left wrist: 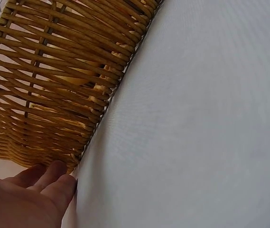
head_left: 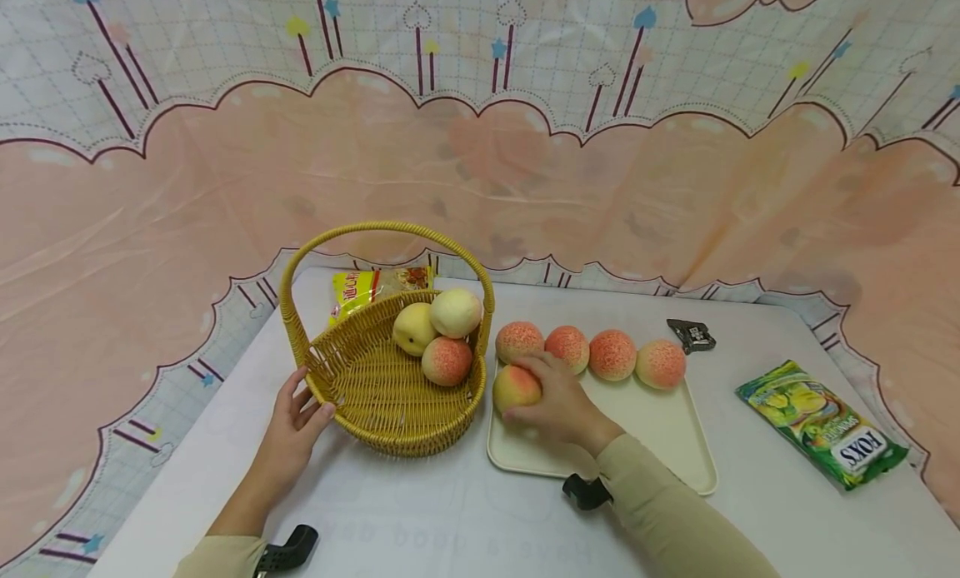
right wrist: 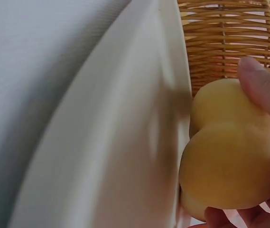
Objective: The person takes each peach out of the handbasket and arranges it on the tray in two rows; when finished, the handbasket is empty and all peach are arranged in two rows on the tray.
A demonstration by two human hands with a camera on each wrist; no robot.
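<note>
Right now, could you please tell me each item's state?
Basket: upright, three fruits inside, left hand touching it.
Tray: face up, bearing a row of four fruits.
Held fruit: gripped by right hand.
Green packet: lying flat, seemingly sealed.
Yellow packet: partly hidden behind basket.
Black packet: lying down.

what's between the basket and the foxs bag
In the head view, a cream tray of peaches, the right hand holding one, and, farther back, a black packet.
</note>
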